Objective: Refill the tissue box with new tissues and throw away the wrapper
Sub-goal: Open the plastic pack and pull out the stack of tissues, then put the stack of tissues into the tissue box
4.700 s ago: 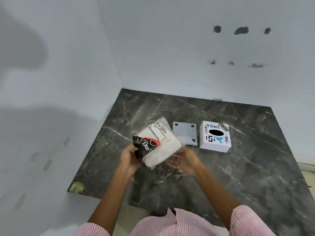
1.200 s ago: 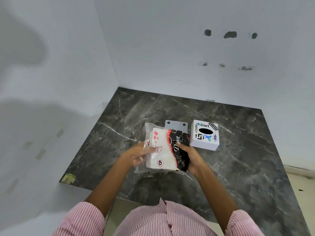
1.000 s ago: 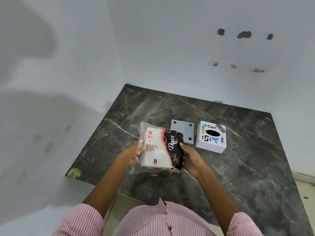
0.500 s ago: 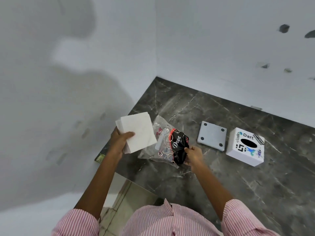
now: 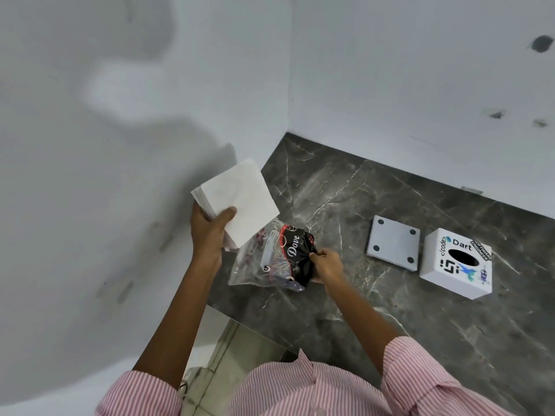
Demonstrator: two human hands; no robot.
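Note:
My left hand (image 5: 210,232) grips a white stack of tissues (image 5: 240,199), held up at the counter's left edge, clear of the wrapper. My right hand (image 5: 327,264) pinches the black end of the crumpled wrapper (image 5: 276,259), a clear plastic bag with a black "Dove" band, which looks emptied and hangs just over the counter. The white tissue box (image 5: 456,265) with stickers and an oval hole stands at the right. Its grey base plate (image 5: 393,246) with dark feet lies flat beside it on the left.
The dark marble counter (image 5: 390,325) sits in a corner of white walls (image 5: 390,85) at the left and back. Its front left edge drops to a tiled floor (image 5: 216,370) below. My striped pink sleeves fill the bottom of the view.
The tissue stack has come out of the wrapper: my left hand pulled it out and lifted it to the left, while my right hand kept hold of the wrapper. My view swung left.

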